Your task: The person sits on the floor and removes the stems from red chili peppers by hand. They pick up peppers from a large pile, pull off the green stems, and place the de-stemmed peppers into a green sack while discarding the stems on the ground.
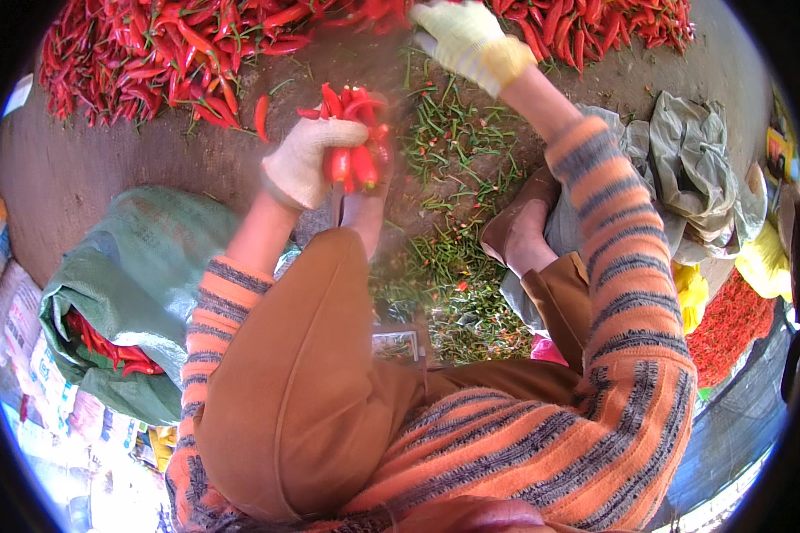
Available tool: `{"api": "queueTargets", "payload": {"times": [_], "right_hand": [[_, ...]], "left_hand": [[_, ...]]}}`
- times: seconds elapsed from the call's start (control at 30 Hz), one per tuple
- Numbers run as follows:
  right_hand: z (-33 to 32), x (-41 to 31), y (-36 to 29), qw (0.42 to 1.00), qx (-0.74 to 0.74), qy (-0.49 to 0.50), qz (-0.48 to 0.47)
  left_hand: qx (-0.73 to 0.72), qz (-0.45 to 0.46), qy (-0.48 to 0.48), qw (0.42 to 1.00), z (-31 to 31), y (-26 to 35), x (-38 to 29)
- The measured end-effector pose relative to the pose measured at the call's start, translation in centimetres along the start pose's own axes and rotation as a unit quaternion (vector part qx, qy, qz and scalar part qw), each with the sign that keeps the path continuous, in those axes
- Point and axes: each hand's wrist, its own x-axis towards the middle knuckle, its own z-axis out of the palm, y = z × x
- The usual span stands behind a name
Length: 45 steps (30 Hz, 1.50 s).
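My left hand (315, 156), in a pale knit glove, is closed around a bunch of red chili peppers (357, 160) above my left foot. Farther out, at the top edge, my right hand (463, 43) in a cream knit glove reaches to the pile of red chili peppers (147, 60); its fingertips are blurred and partly cut off, so I cannot tell what they touch. Green pepper stems (467, 140) lie scattered on the ground between my feet. A single red chili (261, 118) lies just left of my left hand.
At the left stands a green woven sack (153, 226) with red chilies in its mouth. Crumpled grey plastic sheeting (690, 166) lies at the right, near yellow plastic bags (767, 263) and another heap of small red peppers (730, 326). Printed sacks (20, 313) lie at the far left.
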Motion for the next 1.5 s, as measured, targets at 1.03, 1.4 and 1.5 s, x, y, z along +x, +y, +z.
{"api": "queueTargets", "payload": {"times": [1.03, 1.4, 1.5], "right_hand": [[6.4, -9.9, -8.1, 0.481, 0.852, 0.058, 0.200], [5.6, -4.1, 1.8, 0.974, 0.091, 0.142, 0.153], [4.3, -0.4, 3.8, 0.969, -0.034, 0.087, 0.229]], "left_hand": [[0.056, -0.059, -0.062, 0.995, 1.8, -0.5, -0.7], [0.092, -0.024, -0.087, 0.992, 1.5, -0.9, -0.3], [0.081, 0.006, -0.103, 0.991, 2.3, -0.6, -0.1]]}}
